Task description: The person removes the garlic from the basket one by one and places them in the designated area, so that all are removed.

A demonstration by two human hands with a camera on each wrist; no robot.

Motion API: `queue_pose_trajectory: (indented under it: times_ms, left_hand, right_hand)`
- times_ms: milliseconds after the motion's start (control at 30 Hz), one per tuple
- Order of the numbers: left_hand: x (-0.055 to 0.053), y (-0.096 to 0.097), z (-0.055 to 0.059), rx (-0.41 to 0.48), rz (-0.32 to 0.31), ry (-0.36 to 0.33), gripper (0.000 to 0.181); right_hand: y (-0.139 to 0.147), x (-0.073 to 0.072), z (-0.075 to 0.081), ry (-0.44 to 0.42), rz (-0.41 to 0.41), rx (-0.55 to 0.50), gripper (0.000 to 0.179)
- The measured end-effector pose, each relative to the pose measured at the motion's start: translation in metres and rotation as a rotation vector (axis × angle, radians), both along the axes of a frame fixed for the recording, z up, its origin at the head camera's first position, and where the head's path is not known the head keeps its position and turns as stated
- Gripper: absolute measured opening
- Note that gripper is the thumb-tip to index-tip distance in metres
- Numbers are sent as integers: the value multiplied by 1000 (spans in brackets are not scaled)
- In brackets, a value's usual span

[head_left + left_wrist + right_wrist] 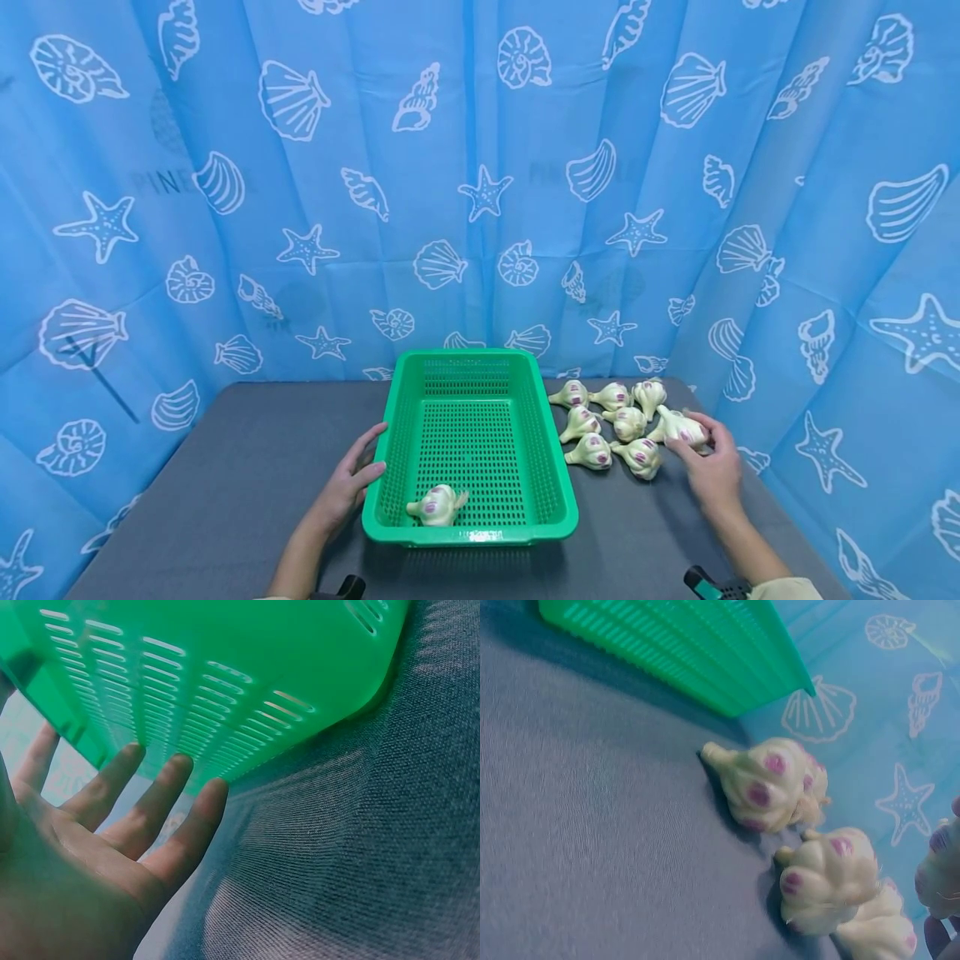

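Note:
A green plastic basket (468,537) with slotted walls stands on the grey table. Inside it, near the front left, lies one garlic bulb (437,506). My left hand (341,492) is at the basket's left side; in the left wrist view its spread, fairly straight fingers (161,802) touch the outer wall below the rim. At the right, my right hand (712,462) grips a garlic bulb (681,427) between thumb and fingers. That bulb (939,870) shows only partly at the right wrist view's edge.
Several garlic bulbs (588,451) lie in a cluster on the table between the basket and my right hand. A blue curtain (480,208) with white shell prints hangs behind the grey table (247,467) and along its sides.

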State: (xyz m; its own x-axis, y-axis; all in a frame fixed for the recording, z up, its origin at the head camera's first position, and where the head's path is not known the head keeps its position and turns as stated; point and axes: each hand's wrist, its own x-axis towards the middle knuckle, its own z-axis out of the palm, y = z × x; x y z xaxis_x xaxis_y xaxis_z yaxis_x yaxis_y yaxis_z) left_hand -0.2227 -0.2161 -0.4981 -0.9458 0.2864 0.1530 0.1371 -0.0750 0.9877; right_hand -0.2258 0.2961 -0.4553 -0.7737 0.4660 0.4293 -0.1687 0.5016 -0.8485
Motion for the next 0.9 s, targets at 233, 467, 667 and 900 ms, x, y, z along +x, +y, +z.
queue_pose_trajectory:
  times_ms: [233, 467, 667, 900]
  left_hand:
    - [0, 1, 0, -6, 12, -12, 61]
    - [0, 1, 0, -13, 23, -10, 62]
    - [0, 0, 0, -13, 9, 8, 62]
    - [1, 1, 0, -15, 13, 10, 62]
  right_hand:
    - [6, 0, -7, -96, -21, -79, 56]
    - [13, 1, -13, -209, -55, -58, 59]
    - [19, 1, -18, -247, -30, -27, 59]
    - [25, 3, -23, -290, -14, 8, 57]
